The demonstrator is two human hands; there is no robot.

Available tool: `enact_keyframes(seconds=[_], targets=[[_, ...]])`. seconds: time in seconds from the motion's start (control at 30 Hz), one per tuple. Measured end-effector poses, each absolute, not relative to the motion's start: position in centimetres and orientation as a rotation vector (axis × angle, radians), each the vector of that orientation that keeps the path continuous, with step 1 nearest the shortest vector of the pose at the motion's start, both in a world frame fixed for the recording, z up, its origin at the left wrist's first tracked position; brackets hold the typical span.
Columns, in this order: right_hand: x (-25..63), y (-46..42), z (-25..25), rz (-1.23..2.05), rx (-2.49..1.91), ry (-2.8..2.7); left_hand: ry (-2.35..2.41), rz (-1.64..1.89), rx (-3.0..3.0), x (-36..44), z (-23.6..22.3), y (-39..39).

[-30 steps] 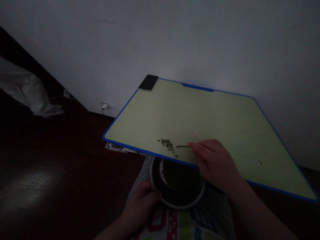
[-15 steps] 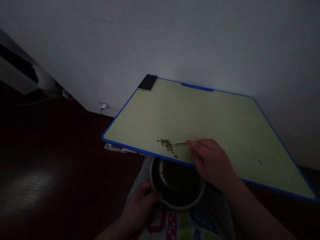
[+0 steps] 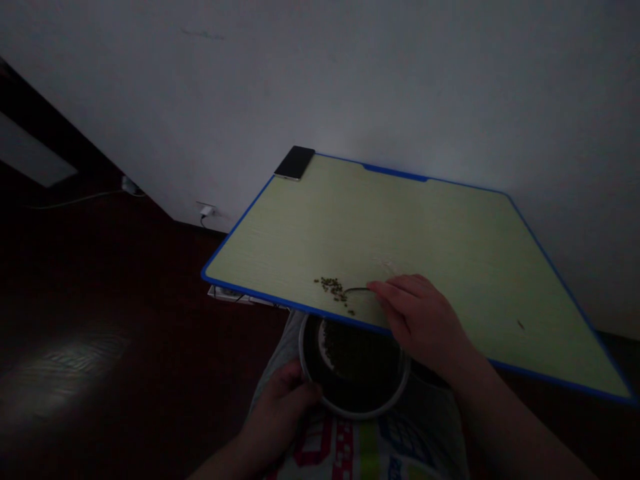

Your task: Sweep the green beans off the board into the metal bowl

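A pale green table (image 3: pixel 400 220) with a blue rim stands against a white wall. A small cluster of dark green beans (image 3: pixel 334 289) lies near its front edge. My right hand (image 3: pixel 423 320) rests on the table just right of the beans, fingers pinched on a thin spoon-like tool (image 3: pixel 356 290) whose tip touches the cluster. Below the table edge, a round bowl (image 3: pixel 354 400) with a pale rim and dark contents sits on my lap. My left hand (image 3: pixel 285 407) grips the bowl's left rim.
A dark phone (image 3: pixel 295 163) lies at the table's far left corner. A charger plug (image 3: pixel 207 211) and cable run along the wall base on the dark floor (image 3: pixel 100 320). My patterned clothing (image 3: pixel 360 450) shows below the bowl.
My right hand with the tool has shifted slightly left toward the beans. The pale figure at the far left has left the view. The bowl and my left hand stay put.
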State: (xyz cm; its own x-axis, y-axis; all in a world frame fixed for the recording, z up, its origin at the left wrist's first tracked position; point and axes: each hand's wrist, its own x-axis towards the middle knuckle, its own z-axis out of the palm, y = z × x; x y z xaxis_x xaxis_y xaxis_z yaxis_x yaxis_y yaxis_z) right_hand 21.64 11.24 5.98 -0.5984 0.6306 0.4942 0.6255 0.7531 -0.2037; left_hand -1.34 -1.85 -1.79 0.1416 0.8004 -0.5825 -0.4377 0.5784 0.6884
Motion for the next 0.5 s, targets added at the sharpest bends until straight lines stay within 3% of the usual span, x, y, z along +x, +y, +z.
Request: enact_keyframes(seconds=[0.5], targets=[[21.5,12.2,5.8,-0.043,-0.906,-2.392,1.147,0.919,0.470,-1.4,-1.5,-2.0]])
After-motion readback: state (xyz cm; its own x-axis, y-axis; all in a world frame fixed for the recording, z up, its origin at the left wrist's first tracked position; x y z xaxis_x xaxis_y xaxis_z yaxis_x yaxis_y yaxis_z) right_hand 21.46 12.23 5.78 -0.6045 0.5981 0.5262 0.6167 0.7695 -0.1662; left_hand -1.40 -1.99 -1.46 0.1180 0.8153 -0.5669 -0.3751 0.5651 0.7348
